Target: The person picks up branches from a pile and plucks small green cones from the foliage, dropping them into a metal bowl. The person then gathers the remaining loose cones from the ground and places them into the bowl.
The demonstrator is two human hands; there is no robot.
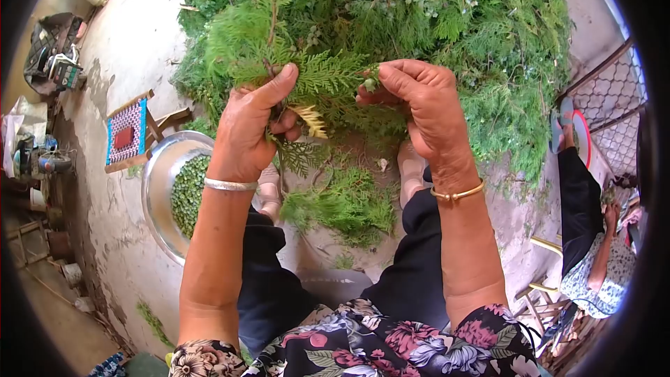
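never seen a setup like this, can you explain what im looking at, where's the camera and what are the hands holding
There is no machine here: these are a person's two bare hands, seen in a single picture from a camera worn on that person's head, looking forward and down. The left hand grips a leafy branch. The right hand is at its tip, by a small green cone; whether the fingers grip it is hard to tell. On the ground ahead lies a big pile of greenery. On the left stands a metal bowl with small green pieces in it. Another person sits at the far right.
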